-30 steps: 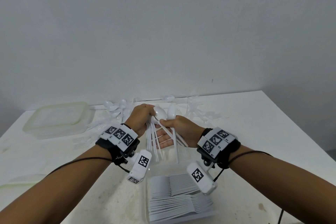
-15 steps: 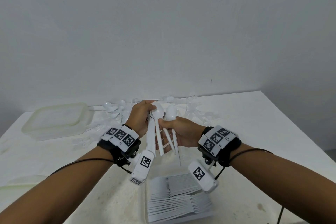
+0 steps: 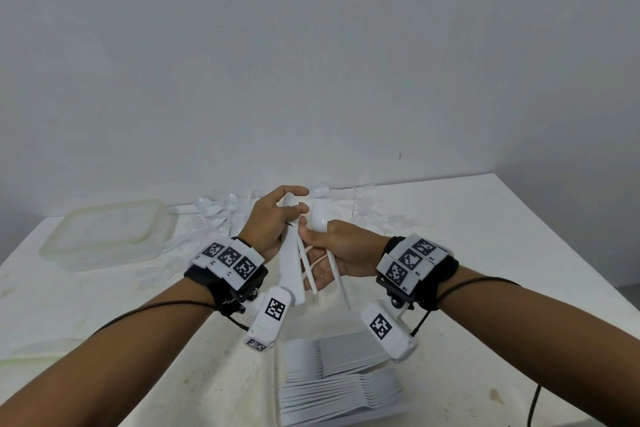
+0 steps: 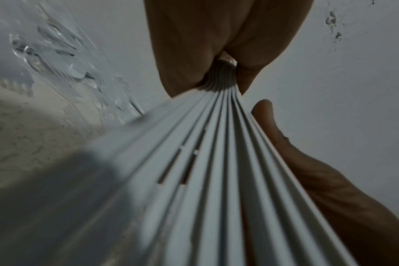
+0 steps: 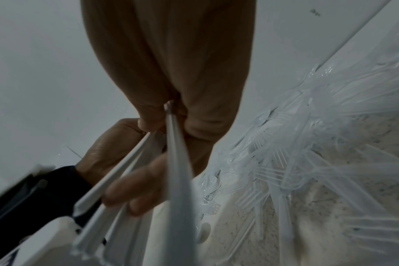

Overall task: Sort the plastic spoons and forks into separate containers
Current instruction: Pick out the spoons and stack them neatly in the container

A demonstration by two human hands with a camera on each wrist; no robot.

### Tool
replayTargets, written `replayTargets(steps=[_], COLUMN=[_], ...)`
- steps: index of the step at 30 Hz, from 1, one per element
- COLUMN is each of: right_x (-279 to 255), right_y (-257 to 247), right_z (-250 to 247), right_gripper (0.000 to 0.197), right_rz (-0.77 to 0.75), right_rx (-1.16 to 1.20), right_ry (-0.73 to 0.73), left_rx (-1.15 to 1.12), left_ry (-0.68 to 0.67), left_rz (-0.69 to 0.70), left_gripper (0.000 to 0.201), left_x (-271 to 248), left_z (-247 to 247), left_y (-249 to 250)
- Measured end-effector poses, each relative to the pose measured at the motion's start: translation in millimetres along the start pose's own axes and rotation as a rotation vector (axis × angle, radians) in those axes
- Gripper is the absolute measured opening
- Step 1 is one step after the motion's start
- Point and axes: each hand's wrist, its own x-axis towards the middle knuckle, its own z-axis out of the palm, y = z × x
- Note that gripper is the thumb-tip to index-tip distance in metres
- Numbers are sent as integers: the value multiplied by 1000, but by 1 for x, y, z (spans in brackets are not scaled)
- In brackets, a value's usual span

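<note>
- L hand (image 3: 268, 224) fingers grip a tight bundle of white plastic spoons (image 3: 290, 265); R hand (image 3: 341, 251) pinches a few loose ones (image 3: 320, 218).
- Near clear container (image 3: 277, 374): stacked white rows already in.
- Clear plastic cutlery pile (image 5: 307, 153) on worktop (image 3: 485, 253), far lidded tub (image 3: 107, 234); much left, I judge.

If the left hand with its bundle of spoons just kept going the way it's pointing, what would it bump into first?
Probably the right hand, right beside the left hand and holding its own white spoons. Past that lie the loose clear cutlery and the wall, though depth is hard to judge here.
</note>
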Motion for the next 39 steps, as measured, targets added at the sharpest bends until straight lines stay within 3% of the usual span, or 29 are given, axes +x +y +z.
replayTargets(steps=[2,5,11,16,19,24,30,33,36,38,39], right_x=[2,4,5,7,4,-7,-13,-17,-25,-29,-31], right_y=[2,5,7,3,-1,0,2,8,12,14,14], right_z=[-1,0,0,2,0,4,14,11,4,3,4], right_gripper=[53,50,49,17,11,16,37,41,33,27,26], right_rz=[-38,-68,-3,24,13,-66,-221,-270,-339,-377,-398], right_rx=[30,44,-22,-146,-117,-62,150,219,368,475,521], right_ry=[-8,-12,-25,-8,12,3,15,41,97,136,143], left_rx=[40,119,134,264,267,409,622,675,573,457,343], left_ry=[-25,-30,-51,-33,-40,-146,-166,-218,-195,-252,-315], left_rz=[17,2,-123,-157,-135,-44,70,45,-2,-146,-234], left_gripper=[17,25,8,7,5,12,33,49,70,79,74], left_x=[-2,-4,-7,-11,-16,-23,-32,-40,-51,-60,-64], left_z=[3,8,11,22,28,25,33,30,20,14,13], left_y=[-1,-5,-9,-7,-5,-3,8,9,7,6,2])
